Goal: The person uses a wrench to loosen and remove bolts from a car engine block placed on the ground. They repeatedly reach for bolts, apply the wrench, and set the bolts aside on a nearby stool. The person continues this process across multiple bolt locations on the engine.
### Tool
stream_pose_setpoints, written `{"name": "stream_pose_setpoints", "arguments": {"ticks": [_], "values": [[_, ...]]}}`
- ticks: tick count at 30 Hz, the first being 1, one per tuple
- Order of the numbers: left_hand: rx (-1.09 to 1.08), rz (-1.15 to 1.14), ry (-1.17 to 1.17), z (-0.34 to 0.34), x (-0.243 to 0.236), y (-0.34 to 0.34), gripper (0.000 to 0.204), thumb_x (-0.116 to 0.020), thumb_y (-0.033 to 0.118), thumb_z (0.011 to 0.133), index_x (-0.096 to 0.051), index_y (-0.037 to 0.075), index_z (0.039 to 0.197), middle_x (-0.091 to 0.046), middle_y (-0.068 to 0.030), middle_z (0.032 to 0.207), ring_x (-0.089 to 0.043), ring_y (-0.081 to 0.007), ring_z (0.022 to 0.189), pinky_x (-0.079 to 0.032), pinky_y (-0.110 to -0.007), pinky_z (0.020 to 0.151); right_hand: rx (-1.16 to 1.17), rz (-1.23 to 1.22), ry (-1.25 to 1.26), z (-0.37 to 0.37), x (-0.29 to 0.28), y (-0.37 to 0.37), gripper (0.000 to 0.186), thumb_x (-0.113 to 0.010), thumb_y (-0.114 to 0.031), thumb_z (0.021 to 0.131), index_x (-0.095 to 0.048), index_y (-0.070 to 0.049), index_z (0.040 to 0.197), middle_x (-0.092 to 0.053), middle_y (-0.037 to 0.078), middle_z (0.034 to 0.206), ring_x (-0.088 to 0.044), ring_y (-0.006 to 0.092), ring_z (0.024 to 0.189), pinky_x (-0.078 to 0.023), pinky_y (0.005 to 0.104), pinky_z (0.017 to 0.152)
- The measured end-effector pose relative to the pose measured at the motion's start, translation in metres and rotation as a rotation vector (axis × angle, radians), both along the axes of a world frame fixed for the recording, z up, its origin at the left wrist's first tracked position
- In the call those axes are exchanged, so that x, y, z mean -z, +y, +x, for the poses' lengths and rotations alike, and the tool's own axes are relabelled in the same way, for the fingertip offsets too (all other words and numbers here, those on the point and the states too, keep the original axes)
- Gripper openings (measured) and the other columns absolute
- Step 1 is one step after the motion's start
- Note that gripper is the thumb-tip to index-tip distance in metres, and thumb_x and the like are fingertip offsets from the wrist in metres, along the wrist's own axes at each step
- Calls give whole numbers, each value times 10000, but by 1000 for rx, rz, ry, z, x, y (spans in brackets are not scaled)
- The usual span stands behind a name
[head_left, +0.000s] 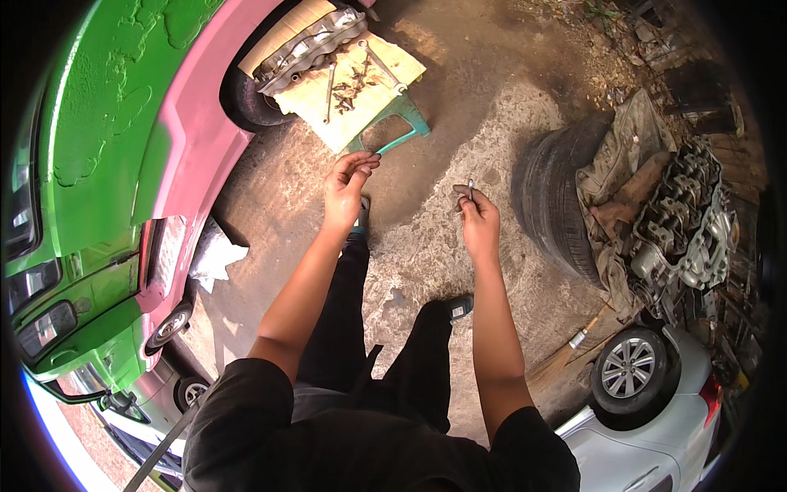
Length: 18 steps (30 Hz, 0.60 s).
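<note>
Presumably a precision grip

Right hand [482, 223] pinches a small metal piece [470, 188] between thumb and fingers, likely because it is slim, right of the green stool [403, 108]. Left hand [351, 180]: fingers curled toward thumb; cannot tell if holding anything. Wrenches [330, 93] and bolts [348, 98] share a pale sheet [344, 129], presumably for ready reach.

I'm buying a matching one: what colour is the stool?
The stool is green, verging on teal; the head view shows it best.
</note>
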<state>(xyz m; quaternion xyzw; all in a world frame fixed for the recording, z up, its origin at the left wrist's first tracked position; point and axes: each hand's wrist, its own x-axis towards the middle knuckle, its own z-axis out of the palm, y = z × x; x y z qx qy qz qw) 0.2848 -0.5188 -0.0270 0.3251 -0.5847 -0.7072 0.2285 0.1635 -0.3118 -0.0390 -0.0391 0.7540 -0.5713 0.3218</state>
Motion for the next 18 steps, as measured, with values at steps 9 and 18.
{"name": "stream_pose_setpoints", "arguments": {"ticks": [9, 18], "values": [[-80, 88, -7, 44, 57, -172, 214, -487, 2, 929, -572, -20, 1124, -652, -116, 1096, -608, -179, 1028, -462, -305, 933, -310, 225, 376, -9, 70, -253, 219, -680, -180, 854, -680, -9, 991, -632, 65, 728, -542, 137, 634, -448, 288, 613], [-36, 140, -34, 63, 76, -242, 281, -453, -64, 885, -563, -29, 1141, -645, -134, 1125, -608, -210, 1057, -452, -331, 953, -567, 568, 777, -8, 99, -341, 288, -711, -314, 793, -698, -139, 1021, -676, 83, 975, -652, 315, 850, -521, 409, 722]]}}
